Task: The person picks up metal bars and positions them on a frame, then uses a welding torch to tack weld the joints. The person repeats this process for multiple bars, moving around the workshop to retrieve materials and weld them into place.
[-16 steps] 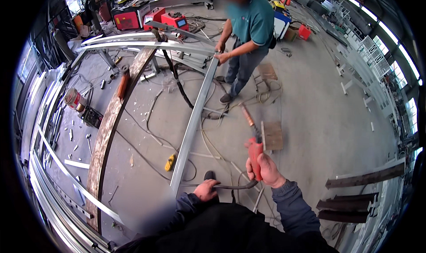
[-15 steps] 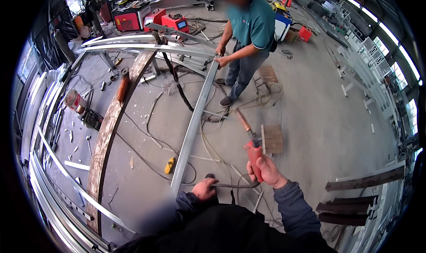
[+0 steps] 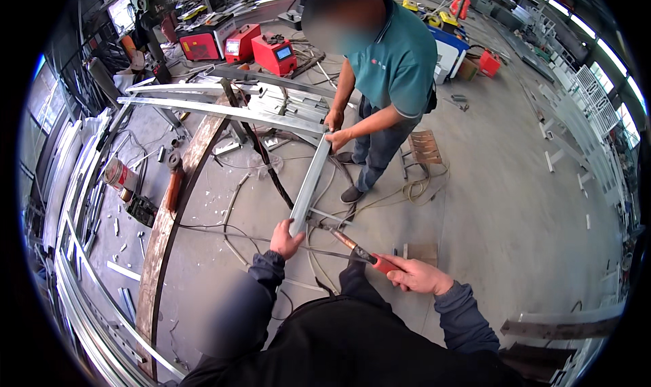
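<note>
My right hand (image 3: 422,277) is closed round the red handle of a welding torch (image 3: 384,263). Its copper-coloured nozzle slants up and left, its tip right of a silvery metal bar (image 3: 313,177). At the bar's near end, my left hand (image 3: 287,240) wraps that end, with the fingers partly hidden. Across from me, a co-worker in a green shirt has both hands (image 3: 337,130) where the bar's far end meets a second long metal bar (image 3: 224,111). The second bar runs off to the left.
A rusty, worn beam (image 3: 178,190) carries an orange grinder-like tool (image 3: 174,183). Red machines (image 3: 274,54) stand at the back. Cables and hoses (image 3: 234,214) lie across the floor. Long metal profiles (image 3: 74,278) are stacked at left, and a wooden stool (image 3: 424,147) stands right of the co-worker.
My left hand has moved forward onto the bar's near end. The torch has swung down and left, bringing its nozzle closer to the bar. The co-worker now appears nearer.
</note>
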